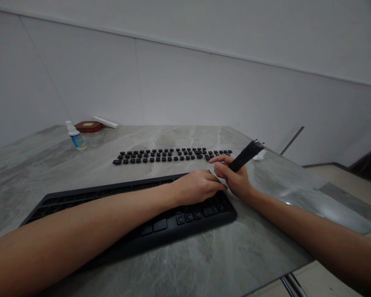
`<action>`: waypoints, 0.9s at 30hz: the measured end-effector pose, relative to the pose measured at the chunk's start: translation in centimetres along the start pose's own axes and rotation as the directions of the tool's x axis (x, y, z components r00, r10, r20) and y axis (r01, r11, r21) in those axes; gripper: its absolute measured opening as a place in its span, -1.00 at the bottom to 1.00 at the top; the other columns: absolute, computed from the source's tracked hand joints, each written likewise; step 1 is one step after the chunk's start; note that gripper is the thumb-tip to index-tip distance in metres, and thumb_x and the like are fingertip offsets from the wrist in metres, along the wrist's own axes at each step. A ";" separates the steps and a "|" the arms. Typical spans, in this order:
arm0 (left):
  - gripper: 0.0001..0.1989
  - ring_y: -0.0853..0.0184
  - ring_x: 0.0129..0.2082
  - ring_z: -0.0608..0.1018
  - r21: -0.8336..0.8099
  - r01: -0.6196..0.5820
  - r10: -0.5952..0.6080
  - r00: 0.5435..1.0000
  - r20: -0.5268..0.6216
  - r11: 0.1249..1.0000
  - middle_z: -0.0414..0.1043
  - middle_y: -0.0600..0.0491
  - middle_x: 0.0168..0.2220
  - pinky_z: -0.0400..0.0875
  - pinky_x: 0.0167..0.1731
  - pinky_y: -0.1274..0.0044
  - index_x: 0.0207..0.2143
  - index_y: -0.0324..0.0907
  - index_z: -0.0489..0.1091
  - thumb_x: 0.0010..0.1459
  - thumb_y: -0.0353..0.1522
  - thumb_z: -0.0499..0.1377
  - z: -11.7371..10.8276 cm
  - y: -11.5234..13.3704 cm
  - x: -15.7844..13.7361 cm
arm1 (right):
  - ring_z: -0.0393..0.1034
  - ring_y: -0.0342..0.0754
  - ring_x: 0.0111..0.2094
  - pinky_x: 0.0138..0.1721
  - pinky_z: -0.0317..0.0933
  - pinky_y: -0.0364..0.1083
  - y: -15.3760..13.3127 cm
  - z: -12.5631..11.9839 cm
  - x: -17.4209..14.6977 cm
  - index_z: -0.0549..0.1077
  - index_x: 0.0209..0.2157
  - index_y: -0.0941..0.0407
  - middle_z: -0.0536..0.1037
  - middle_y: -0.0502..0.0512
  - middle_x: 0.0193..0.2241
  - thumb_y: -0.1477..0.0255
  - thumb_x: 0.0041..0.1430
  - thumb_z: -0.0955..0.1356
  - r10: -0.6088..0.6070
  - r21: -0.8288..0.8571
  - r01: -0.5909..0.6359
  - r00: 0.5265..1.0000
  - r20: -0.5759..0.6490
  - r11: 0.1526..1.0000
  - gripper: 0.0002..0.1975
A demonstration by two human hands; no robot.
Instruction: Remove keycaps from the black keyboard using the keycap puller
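A black keyboard [160, 225] lies at a slant on the table, its middle covered by my left forearm. My left hand [200, 186] rests palm-down over the keyboard's right end, fingers stretched toward its right edge; its thumb is hidden. Close beside it, just off that edge, my right hand [236, 179] is closed around a black stick-like tool [247, 154] that tilts up to the right, with small shiny bits at its upper end. My right index finger points toward the left. Behind the keyboard, loose black keycaps [156, 156] are laid out in rows.
A white spray bottle [76, 136] with a blue label stands at the back left. By the wall are a reddish-brown box [89, 127] and a white flat strip [105, 122]. A crumpled white tissue [259, 156] sits behind my right hand. The grey marbled table [204, 251] ends at the right.
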State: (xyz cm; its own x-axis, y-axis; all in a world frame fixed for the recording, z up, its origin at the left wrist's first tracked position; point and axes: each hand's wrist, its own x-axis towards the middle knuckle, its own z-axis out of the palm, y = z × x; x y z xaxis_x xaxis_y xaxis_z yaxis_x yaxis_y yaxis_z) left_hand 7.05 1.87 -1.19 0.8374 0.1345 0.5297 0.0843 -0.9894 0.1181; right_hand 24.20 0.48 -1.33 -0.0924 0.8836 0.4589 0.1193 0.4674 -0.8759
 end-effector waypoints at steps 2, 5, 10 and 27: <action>-0.75 0.27 -0.12 0.55 0.016 0.018 -0.018 1.000 0.008 1.000 0.56 -0.07 -0.19 0.46 -0.06 0.47 -0.09 -0.27 0.49 0.30 -0.50 0.04 -0.1 0.1 0.0 | -0.01 -0.19 -0.65 -0.59 -0.12 -0.13 0.1 0.0 0.2 0.51 -0.30 0.12 0.11 -0.16 -0.70 0.26 0.17 0.34 0.007 0.053 -0.007 1.000 0.002 0.999 -0.78; -0.76 0.28 -0.17 0.55 0.018 0.075 -0.076 0.996 0.049 0.997 0.53 -0.04 -0.21 0.45 -0.10 0.47 -0.06 -0.22 0.44 0.26 -0.50 0.08 -0.5 0.3 0.0 | -0.01 -0.19 -0.66 -0.58 -0.09 -0.12 -0.3 -0.1 0.5 0.49 -0.34 0.13 0.11 -0.15 -0.71 0.23 0.21 0.31 -0.003 0.077 0.006 0.999 -0.034 0.997 -0.74; -0.64 0.26 -0.14 0.54 -0.129 0.204 -0.195 0.978 0.078 0.970 0.53 -0.01 -0.20 0.44 -0.10 0.45 0.01 -0.23 0.28 0.16 -0.55 0.16 -0.9 0.6 0.1 | 0.22 -0.13 -0.56 -0.46 0.10 -0.09 -1.3 -1.1 0.9 0.49 -0.40 0.12 0.33 -0.04 -0.65 0.31 0.21 0.30 -0.073 0.043 0.082 0.983 -0.168 0.996 -0.79; -0.82 0.31 -0.20 0.52 0.068 0.157 -0.115 0.903 -0.414 0.985 0.53 0.00 -0.24 0.48 -0.13 0.42 -0.11 -0.24 0.43 0.26 -0.51 0.11 -1.0 -0.7 -0.5 | 0.14 -0.24 -0.72 -0.69 -0.04 -0.17 -1.6 -2.0 1.0 0.48 -0.49 0.19 0.54 0.10 -0.57 0.08 0.02 0.42 0.346 -0.096 -0.334 0.922 0.175 0.938 -0.59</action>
State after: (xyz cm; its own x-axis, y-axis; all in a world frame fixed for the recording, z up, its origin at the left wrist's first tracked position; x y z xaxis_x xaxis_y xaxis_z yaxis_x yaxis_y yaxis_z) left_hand 6.03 2.51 -0.69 0.5231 0.2579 0.8123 0.2507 -0.9575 0.1426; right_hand 25.87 0.63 0.82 -0.2165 0.9718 0.0936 0.2375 0.1454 -0.9605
